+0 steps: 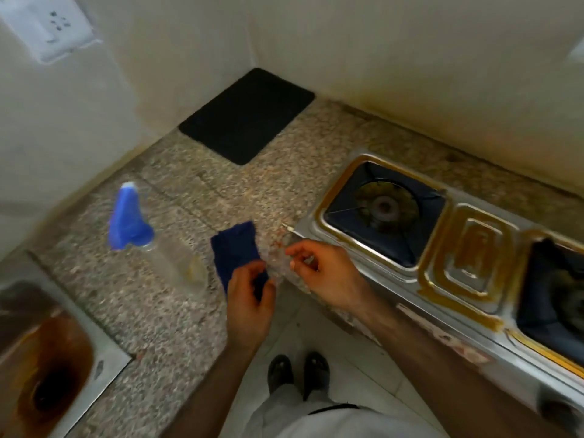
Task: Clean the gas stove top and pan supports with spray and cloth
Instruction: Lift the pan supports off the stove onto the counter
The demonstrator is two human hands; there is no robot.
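My left hand [249,298] grips the lower end of a dark blue cloth [235,246], which it holds up over the front of the counter. My right hand [325,276] pinches what looks like a clear crinkled plastic film [279,259] that stretches between both hands, just left of the stove. The steel gas stove [439,263] lies to the right, with brown-yellow grime along its ridges. Its left burner [385,208] sits under a dark pan support, and the right burner [562,298] is partly cut off. A spray bottle [129,221] with a blue head and clear body stands on the counter to the left.
The speckled stone counter [151,311] runs into a wall corner, where a black mat [246,115] lies. A stained steel sink [47,358] sits at the lower left. A wall socket [50,23] is at the top left. My feet stand on white floor tiles below.
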